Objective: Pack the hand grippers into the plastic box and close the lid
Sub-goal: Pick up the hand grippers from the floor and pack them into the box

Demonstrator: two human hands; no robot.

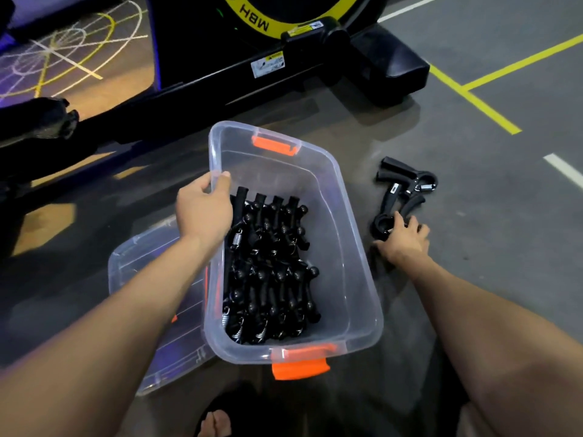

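A clear plastic box point(353, 247) with orange latches stands open on the floor. Several black hand grippers point(271, 272) lie stacked in its left half. My left hand point(203, 209) grips the box's left rim, thumb inside. Two black hand grippers lie on the floor to the right of the box. My right hand point(403, 241) is closed on the nearer hand gripper point(388, 212), at its spring end. The farther loose gripper point(407, 178) lies just beyond, touching it. The clear lid point(151, 310) lies flat on the floor, partly under the box's left side.
A black exercise bike with a yellow wheel point(284, 42) stands just behind the box. Yellow and white lines point(473, 99) mark the grey floor to the right. My foot point(216, 424) shows at the bottom edge.
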